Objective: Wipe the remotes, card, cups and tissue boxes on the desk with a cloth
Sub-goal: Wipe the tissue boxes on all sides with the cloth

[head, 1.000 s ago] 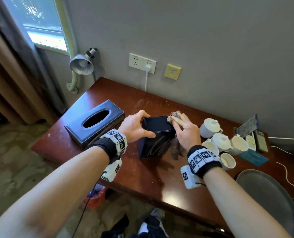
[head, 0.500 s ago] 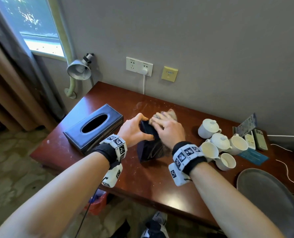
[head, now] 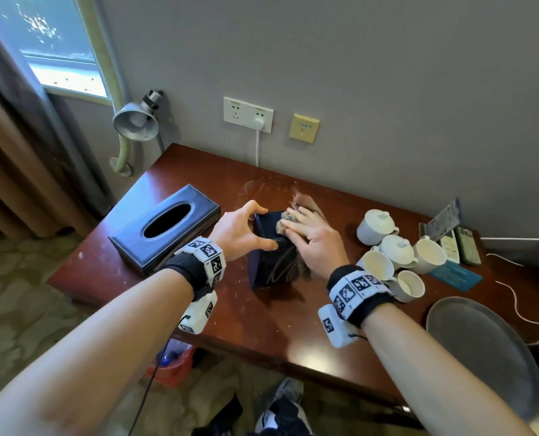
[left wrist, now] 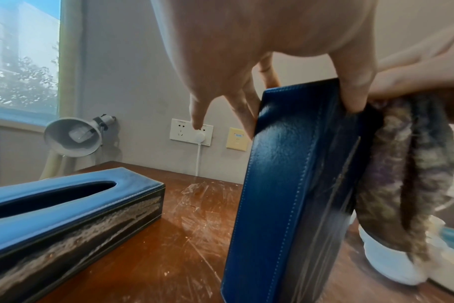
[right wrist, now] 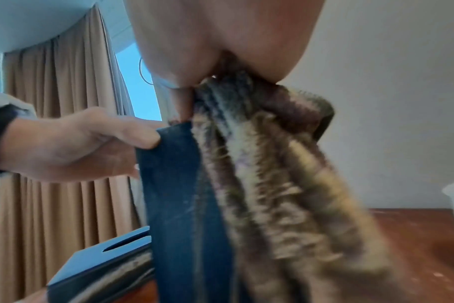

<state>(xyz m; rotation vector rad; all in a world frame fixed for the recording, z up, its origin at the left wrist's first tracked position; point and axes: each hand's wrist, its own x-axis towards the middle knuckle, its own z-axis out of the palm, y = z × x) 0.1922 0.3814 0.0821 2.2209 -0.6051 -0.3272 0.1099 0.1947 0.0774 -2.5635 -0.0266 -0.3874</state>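
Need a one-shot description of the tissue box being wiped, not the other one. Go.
On the red-brown desk under the wall socket, two dark blue tissue boxes stand left of the white cups. The upright tissue box is nearer the cups, standing on end; the left hand grips its top and the right hand presses a cloth on it. The flat tissue box shows its oval slot.

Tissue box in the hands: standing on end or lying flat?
On end. The held tissue box stands tall on the desk, left hand gripping its top; the other tissue box lies flat.
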